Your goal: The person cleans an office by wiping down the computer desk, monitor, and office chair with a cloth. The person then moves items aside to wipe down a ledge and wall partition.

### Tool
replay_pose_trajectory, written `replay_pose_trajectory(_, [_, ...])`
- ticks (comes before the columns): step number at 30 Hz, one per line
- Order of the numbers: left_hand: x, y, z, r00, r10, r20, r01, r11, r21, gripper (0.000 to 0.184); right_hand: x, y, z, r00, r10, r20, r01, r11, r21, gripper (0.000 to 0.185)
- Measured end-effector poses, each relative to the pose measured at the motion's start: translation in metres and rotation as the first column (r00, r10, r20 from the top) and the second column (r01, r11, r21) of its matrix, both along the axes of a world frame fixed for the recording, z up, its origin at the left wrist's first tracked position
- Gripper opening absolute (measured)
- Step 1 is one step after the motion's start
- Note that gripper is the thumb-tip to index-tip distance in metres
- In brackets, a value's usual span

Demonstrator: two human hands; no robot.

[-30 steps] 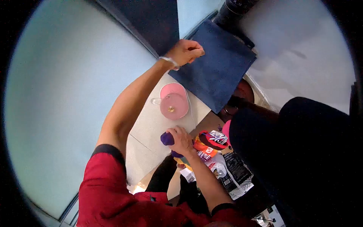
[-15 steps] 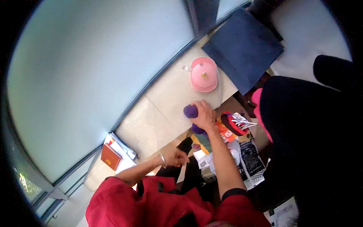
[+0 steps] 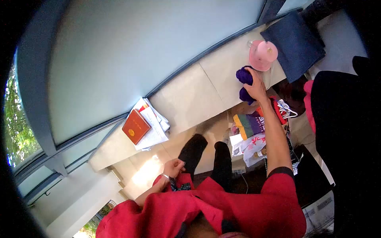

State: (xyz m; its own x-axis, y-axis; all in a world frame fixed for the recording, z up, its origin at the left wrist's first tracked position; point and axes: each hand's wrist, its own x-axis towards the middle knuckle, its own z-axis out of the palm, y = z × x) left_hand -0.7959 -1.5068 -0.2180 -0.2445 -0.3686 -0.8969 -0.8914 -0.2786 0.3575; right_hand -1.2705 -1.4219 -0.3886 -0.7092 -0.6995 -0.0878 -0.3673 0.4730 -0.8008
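Observation:
My right hand [image 3: 257, 85] is closed around a dark purple soft bundle [image 3: 243, 74], which looks like cloth or yarn and bulges out on both sides of the fingers. It is over the front edge of the pale ledge [image 3: 186, 89], close to a pink cap [image 3: 262, 59] with a small yellow mark. Beneath my right forearm are a green, yellow and purple printed bag [image 3: 249, 123] and a white plastic bag [image 3: 253, 148]. My left hand [image 3: 174, 168] is beside my knee, fingers curled together; whatever they may hold is hidden.
A reddish-brown booklet [image 3: 136, 126] lies on papers [image 3: 155, 133] at the ledge's left part. Beyond the pink cap lies a dark blue flat piece [image 3: 295, 45]. Frosted glass panels [image 3: 151, 39] run behind the ledge. A person in black [image 3: 341, 131] is close on the right.
The view has shifted and turned left. My right hand has carried the purple bundle along the ledge, nearer the pink cap. My left hand has drawn back toward my body.

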Motion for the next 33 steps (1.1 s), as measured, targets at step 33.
replay_pose_trajectory(33, [0.158,-0.007,-0.068,0.966,0.177,-0.187,-0.121,0.952,0.28,0.017,0.267,-0.129,0.003,0.852,0.523,0.03,-0.514,0.824,0.237,0.05])
